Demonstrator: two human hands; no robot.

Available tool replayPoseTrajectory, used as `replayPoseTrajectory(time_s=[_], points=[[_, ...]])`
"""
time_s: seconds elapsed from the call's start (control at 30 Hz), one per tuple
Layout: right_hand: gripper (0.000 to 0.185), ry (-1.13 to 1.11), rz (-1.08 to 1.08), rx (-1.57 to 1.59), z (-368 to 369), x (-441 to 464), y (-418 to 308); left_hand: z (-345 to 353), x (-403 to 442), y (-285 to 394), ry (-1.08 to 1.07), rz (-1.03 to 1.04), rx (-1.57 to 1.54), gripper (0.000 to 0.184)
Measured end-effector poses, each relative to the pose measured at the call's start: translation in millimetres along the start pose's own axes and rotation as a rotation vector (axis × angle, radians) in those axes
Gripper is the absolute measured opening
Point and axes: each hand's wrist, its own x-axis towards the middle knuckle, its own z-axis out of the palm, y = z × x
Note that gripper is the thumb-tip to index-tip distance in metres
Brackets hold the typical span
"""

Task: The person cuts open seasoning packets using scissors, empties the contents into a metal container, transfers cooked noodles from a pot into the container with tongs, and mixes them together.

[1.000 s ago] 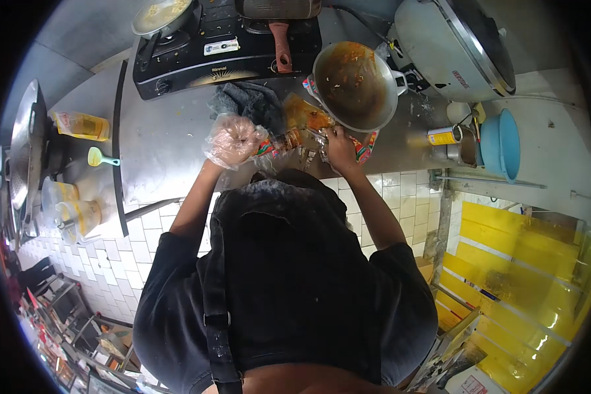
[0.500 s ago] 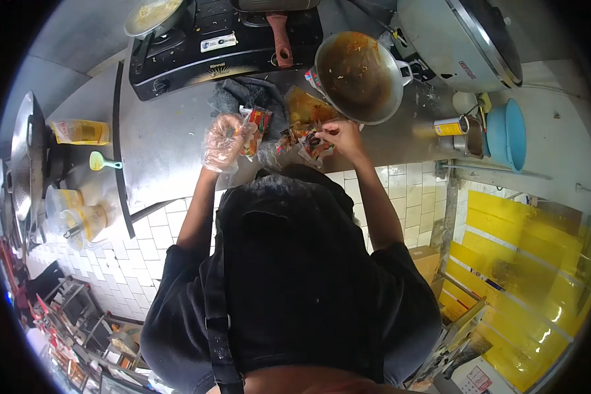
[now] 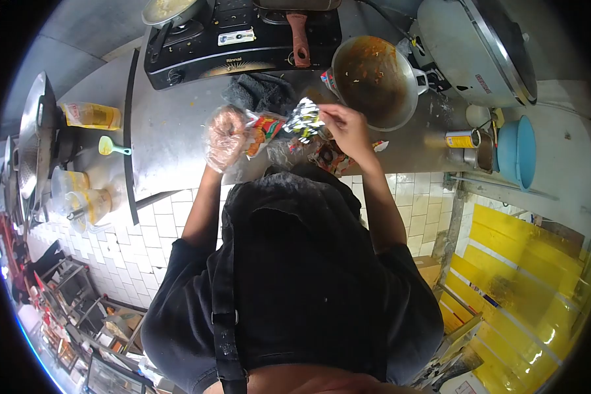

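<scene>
My left hand (image 3: 226,136) wears a clear plastic glove and is closed on a red printed packet (image 3: 264,134), just above the counter. A shiny silver foil sachet (image 3: 303,121) is pinched in my bare right hand (image 3: 349,133), close to the packet's right end. Under my right hand lie torn, colourful wrappers (image 3: 328,157) and some crumpled clear plastic (image 3: 284,154). Behind the packet is a dark grey cloth (image 3: 259,94). A wide metal pan (image 3: 377,82), stained brown-orange inside, stands just beyond my right hand.
A black gas stove (image 3: 236,52) with pans on it is at the back of the steel counter (image 3: 171,125). To the right are a large cooker (image 3: 473,56), a yellow can (image 3: 461,139) and a blue basin (image 3: 517,152). A pale green spoon (image 3: 113,146) lies left.
My right hand has lifted from the wrappers and now holds the silver sachet up beside the red packet. The whole view has shifted slightly.
</scene>
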Motion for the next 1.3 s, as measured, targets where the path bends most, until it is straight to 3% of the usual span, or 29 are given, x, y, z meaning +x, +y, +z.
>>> replayPoseTrajectory(time_s=[0.1,0.17,0.23,0.3,0.37,0.43,0.47,0.5,0.57,0.6,0.67,0.8,0.87,0.9,0.97,1.0,1.1,1.13,1.17,1.23,1.3], points=[[0.026,-0.079,0.053,-0.103,-3,-2,33,-11,0,4,0.054,0.007,0.062,0.02],[0.026,-0.23,0.245,-0.96,-20,-15,58,-22,-6,6,0.099,-0.034,0.086,0.017],[0.031,-0.268,0.206,-0.966,-26,-35,102,-33,-15,1,0.089,-0.015,0.187,0.013],[0.041,-0.005,0.236,-1.044,-20,-51,118,-36,-24,1,0.102,-0.108,-0.004,0.009],[0.05,0.114,0.207,-0.966,-17,-48,137,-31,-26,-2,0.154,-0.087,-0.053,0.017],[0.05,0.23,0.019,-0.988,-17,-47,157,-30,-34,3,0.222,-0.339,-0.216,0.013],[0.052,0.009,0.473,-0.864,-21,-39,134,-33,-37,0,0.217,-0.342,-0.216,0.013],[0.052,0.011,0.471,-0.864,-25,-38,143,-39,-40,-5,0.163,-0.287,-0.173,0.012],[0.049,0.025,0.211,-0.843,-35,-37,155,-50,-45,-11,0.117,-0.229,-0.127,0.011],[0.049,0.022,0.208,-0.843,-34,-39,157,-54,-47,-12,0.14,-0.19,-0.13,0.011],[0.037,0.177,-0.017,-0.817,-31,-41,155,-61,-52,-11,0.169,-0.149,-0.141,0.01],[0.025,0.267,-0.049,-0.771,-25,-42,125,-76,-58,-5,0.247,-0.207,-0.202,0.012],[0.022,0.031,0.297,-0.551,-26,-43,105,-81,-61,2,0.23,-0.207,-0.126,0.013],[0.022,0.032,0.297,-0.559,-25,-46,106,-83,-63,-1,0.23,-0.206,-0.134,0.013],[0.021,0.024,0.212,-1.002,-24,-46,106,-86,-64,-8,0.251,-0.158,-0.105,0.012],[0.019,0.121,-0.021,-1.182,-18,-48,86,-90,-63,-6,0.255,-0.151,-0.11,0.012],[0.019,0.228,-0.061,-1.015,7,-53,14,-102,-69,0,0.184,-0.283,-0.048,0.013],[0.022,0.129,0.122,-0.798,15,-49,-7,-105,-69,-3,0.176,-0.233,-0.102,0.014],[0.022,0.13,0.125,-0.795,24,-48,-3,-107,-68,-5,0.163,-0.181,-0.157,0.014],[0.031,-0.068,-0.098,-0.587,42,-36,22,-109,-66,-3,0.163,-0.236,-0.166,0.013],[0.037,-0.154,-0.083,-0.605,72,-29,78,-106,-64,0,0.163,-0.193,-0.154,0.011]])
